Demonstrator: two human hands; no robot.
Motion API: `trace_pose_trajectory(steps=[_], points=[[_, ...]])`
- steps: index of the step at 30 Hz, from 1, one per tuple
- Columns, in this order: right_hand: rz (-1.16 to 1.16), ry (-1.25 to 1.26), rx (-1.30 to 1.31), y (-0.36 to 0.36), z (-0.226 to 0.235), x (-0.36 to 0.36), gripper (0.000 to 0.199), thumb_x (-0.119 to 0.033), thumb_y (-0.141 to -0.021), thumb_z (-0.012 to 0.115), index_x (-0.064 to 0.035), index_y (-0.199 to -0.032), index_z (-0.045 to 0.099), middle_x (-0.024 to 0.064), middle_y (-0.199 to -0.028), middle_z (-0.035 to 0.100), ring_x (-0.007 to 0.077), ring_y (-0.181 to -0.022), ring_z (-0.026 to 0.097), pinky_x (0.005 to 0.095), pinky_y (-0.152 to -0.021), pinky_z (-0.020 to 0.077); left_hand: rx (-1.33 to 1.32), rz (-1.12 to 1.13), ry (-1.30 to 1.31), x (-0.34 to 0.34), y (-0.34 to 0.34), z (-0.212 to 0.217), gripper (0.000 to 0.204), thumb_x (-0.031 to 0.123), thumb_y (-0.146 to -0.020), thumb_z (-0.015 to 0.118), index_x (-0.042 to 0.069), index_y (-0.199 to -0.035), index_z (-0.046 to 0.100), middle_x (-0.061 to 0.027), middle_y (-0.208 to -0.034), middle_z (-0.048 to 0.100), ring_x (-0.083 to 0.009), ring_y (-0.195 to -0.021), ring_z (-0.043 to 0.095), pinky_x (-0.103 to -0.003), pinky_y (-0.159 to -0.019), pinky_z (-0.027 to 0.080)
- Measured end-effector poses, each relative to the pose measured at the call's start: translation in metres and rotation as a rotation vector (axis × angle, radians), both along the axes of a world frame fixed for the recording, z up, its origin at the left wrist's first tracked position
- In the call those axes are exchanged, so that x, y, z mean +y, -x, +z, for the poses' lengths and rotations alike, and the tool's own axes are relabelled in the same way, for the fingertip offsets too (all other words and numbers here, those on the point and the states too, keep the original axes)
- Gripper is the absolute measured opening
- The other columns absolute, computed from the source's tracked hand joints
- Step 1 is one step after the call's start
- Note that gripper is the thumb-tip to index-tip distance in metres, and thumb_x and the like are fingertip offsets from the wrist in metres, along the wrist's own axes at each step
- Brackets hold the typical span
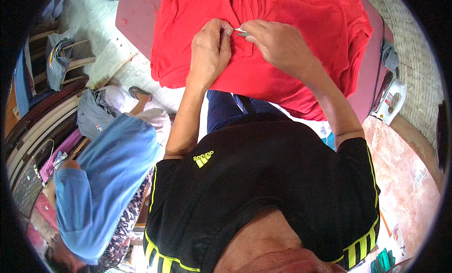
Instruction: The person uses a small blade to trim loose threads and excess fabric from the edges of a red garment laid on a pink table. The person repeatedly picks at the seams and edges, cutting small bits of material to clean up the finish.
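Note:
A red garment (325, 42) lies spread and creased across the table in front of me. Over its middle, my left hand (212, 44) is closed in a pinch, thumb against fingers. Whatever is between those fingertips is too small to make out. My right hand (280, 44) is closed around small metal thread snips (242, 33). Their pale, pointed blades stick out toward the left fingertips, nearly touching them. The right fingers hide the rest of the tool. Both wrists hang just above the red cloth.
Maroon tabletop (134, 18) shows left of the garment. A white iron (394, 101) stands off the right side, with grey cloth (390, 56) behind it. At my left sits a person in a blue shirt (108, 169), near grey garments (94, 115) and a rack (75, 63).

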State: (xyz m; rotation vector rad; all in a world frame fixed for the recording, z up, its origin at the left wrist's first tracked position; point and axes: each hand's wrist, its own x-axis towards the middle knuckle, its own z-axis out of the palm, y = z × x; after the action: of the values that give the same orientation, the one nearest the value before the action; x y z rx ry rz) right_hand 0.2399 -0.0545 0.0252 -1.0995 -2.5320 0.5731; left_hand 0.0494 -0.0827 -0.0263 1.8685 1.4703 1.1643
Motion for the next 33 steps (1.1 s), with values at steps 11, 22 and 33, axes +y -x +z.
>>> trace_pose_trajectory(steps=[11,22,33], points=[[0.034,-0.093,-0.034,0.005,-0.006,0.006,0.013,-0.018,-0.096,0.056,-0.0066,-0.101,0.059,0.0133,-0.089,0.066,0.0349,-0.082,0.067,0.0462,-0.066,0.0529,0.274,0.087,-0.103,-0.011,-0.015,0.006,0.024,-0.001,-0.079,0.065,0.008,-0.099,0.056,-0.0134,-0.101,0.055,-0.0382,-0.075,0.064,-0.049,-0.059,0.053],[0.116,0.159,0.114,-0.014,-0.013,0.016,0.021,-0.020,-0.096,0.062,-0.0061,-0.111,0.061,0.0110,-0.099,0.067,0.0277,-0.089,0.068,0.0389,-0.071,0.0535,-0.219,0.076,0.111,-0.019,0.019,0.018,0.009,0.006,-0.089,0.066,-0.001,-0.091,0.060,-0.0161,-0.081,0.059,-0.0283,-0.073,0.061,-0.037,-0.061,0.046],[-0.105,0.469,0.517,-0.008,-0.044,0.018,0.029,-0.010,-0.086,0.075,-0.0008,-0.111,0.063,0.0089,-0.098,0.072,0.0155,-0.092,0.070,0.0307,-0.082,0.0555,0.011,-0.045,-0.001,-0.014,0.016,0.022,0.025,0.013,-0.074,0.085,-0.001,-0.078,0.065,-0.0106,-0.081,0.062,-0.0235,-0.074,0.061,-0.034,-0.063,0.048]])
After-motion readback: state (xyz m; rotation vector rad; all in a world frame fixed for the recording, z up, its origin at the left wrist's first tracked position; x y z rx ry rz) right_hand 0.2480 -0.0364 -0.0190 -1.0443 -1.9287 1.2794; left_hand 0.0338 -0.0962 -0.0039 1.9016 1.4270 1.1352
